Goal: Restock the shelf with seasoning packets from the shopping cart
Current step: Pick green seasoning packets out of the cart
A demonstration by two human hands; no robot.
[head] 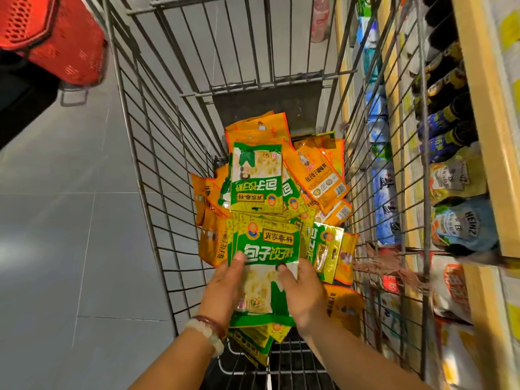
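While both thumbs pressed down on its glossy face, a green and yellow plastic seasoning packet with white lettering (267, 257) sat pinched between the two hands, the top one of a small stack gripped there. The left hand (225, 288) held the stack's left edge, thumb on top and fingers curled out of sight beneath; the right hand (302, 294) closed on the right edge in the same way. A pale bead bracelet (206, 333) and a dark red one circled the left wrist. More green packets showed just below the held stack, near the wrists. Beyond the hands lay a loose heap of orange foil seasoning packets (318, 175) mixed with green ones, one green packet (256, 181) lying flat on top with its print upside down. All of it rested in the grey wire shopping cart (146, 153). To the right, just beside the cart, a wooden-edged shelf (478, 114) held dark bottles and sauce pouches. At far left stood a red plastic basket (56, 35) on the grey tiled floor (70, 220).
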